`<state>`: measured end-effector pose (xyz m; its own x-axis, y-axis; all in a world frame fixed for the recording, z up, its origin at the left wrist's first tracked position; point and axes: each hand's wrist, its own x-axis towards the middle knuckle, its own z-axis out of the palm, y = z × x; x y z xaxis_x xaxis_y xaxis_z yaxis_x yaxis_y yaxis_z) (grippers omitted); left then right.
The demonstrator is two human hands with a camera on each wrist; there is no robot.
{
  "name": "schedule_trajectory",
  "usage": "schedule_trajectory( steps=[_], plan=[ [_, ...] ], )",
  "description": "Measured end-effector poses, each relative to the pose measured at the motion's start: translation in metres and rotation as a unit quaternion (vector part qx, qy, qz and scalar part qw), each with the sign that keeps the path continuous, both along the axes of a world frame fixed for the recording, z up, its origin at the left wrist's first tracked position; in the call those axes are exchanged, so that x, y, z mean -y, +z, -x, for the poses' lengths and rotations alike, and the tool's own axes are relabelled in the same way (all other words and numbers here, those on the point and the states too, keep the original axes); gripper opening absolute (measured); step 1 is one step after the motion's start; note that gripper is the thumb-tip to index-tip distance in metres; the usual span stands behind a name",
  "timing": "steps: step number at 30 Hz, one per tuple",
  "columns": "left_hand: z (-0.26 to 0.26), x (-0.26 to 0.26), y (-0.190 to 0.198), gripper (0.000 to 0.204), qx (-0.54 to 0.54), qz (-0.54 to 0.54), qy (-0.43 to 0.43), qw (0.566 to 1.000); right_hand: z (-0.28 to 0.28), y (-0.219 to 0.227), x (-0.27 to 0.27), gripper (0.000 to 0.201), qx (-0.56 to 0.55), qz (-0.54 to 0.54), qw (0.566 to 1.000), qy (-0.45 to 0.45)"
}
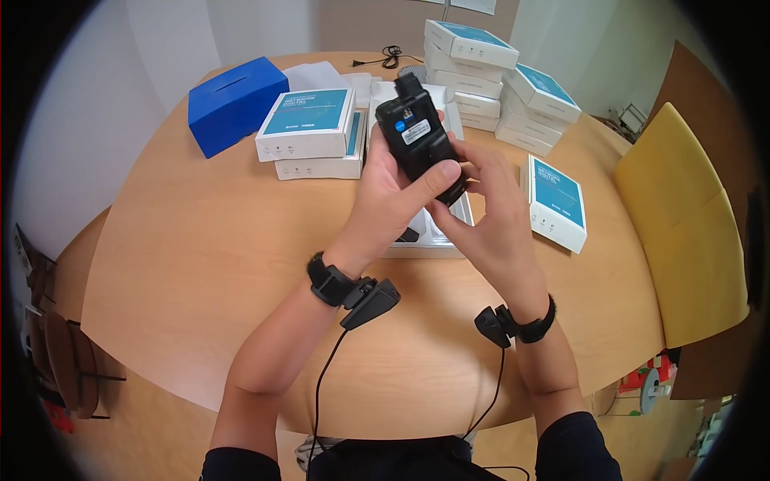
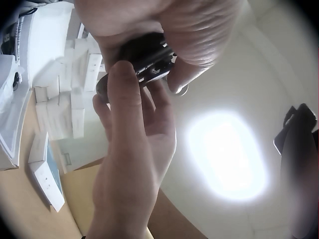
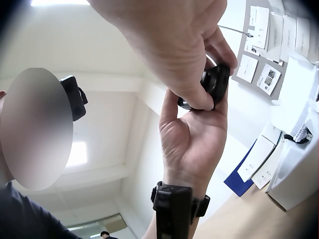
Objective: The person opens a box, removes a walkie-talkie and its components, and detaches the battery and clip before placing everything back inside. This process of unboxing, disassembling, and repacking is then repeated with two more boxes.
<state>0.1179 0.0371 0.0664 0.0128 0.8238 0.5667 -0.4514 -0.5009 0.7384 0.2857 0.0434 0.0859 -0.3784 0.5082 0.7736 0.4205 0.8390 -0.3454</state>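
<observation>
Both hands hold a black handheld device (image 1: 411,128), walkie-talkie-like, above the table. It has a short stub at its top end and a white label and blue round sticker on the side that shows. My left hand (image 1: 385,188) grips it with the thumb across its lower part. At the lower end, my right hand (image 1: 493,192) pinches it between thumb and fingers. In the left wrist view the device (image 2: 149,64) is partly hidden by the hands. Beneath them stands an open white box (image 1: 425,252) with a small black item (image 1: 409,235) inside.
Blue-and-white boxes (image 1: 309,120) are stacked on the left beside a blue box (image 1: 238,104) with a slot. More white boxes (image 1: 469,64) stand piled at the back right. A single box (image 1: 555,200) lies on the right, near a yellow chair (image 1: 682,232). A black cable (image 1: 391,56) lies behind.
</observation>
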Motion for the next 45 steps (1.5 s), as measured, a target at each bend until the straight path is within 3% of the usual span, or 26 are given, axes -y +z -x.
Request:
schedule_trajectory(
  steps=[16, 20, 28, 33, 45],
  plan=[
    [-0.009, 0.002, 0.003, 0.057, -0.002, -0.010, 0.010, 1.000, 0.008, -0.012, 0.000, 0.080, -0.007, -0.022, 0.999, -0.030],
    [-0.011, 0.002, 0.001, 0.054, -0.005, -0.017, 0.045, 0.999, 0.007, -0.010, 0.002, 0.087, 0.017, -0.032, 0.998, -0.043],
    [-0.006, -0.001, -0.001, 0.054, -0.038, -0.002, 0.068, 0.997, -0.002, 0.002, -0.002, 0.117, 0.066, -0.095, 0.993, -0.015],
    [-0.008, 0.001, -0.001, 0.056, -0.043, 0.012, 0.036, 0.998, -0.005, 0.009, -0.003, 0.135, 0.040, -0.082, 0.996, 0.017],
    [-0.012, 0.006, -0.004, 0.054, -0.077, 0.041, 0.017, 0.996, -0.010, 0.010, -0.004, 0.136, 0.051, -0.010, 0.997, 0.053]
  ],
)
